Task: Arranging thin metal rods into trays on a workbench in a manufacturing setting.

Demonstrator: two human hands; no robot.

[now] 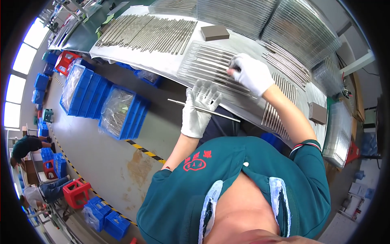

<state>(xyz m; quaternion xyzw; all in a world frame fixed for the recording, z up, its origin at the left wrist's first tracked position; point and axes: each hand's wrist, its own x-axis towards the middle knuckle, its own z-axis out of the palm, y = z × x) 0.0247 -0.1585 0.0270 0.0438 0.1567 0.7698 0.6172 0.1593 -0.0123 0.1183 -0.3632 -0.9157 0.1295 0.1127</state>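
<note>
My left hand [196, 116], in a white glove, is palm up in front of the table edge with its fingers spread. A thin metal rod [221, 115] lies across its palm, sticking out on both sides. Above a clear plastic tray [185, 67] filled with a row of similar rods, my right hand [252, 75], also gloved, has its fingers curled together. Whatever those fingertips might pinch is hidden.
Many loose rods [148, 34] lie side by side on the table's left part, others [288, 65] on the right. Stacked clear trays [300, 30] stand behind. A grey-brown block [215, 33] sits beyond the tray. Blue crates [136, 116] stand on the floor to the left.
</note>
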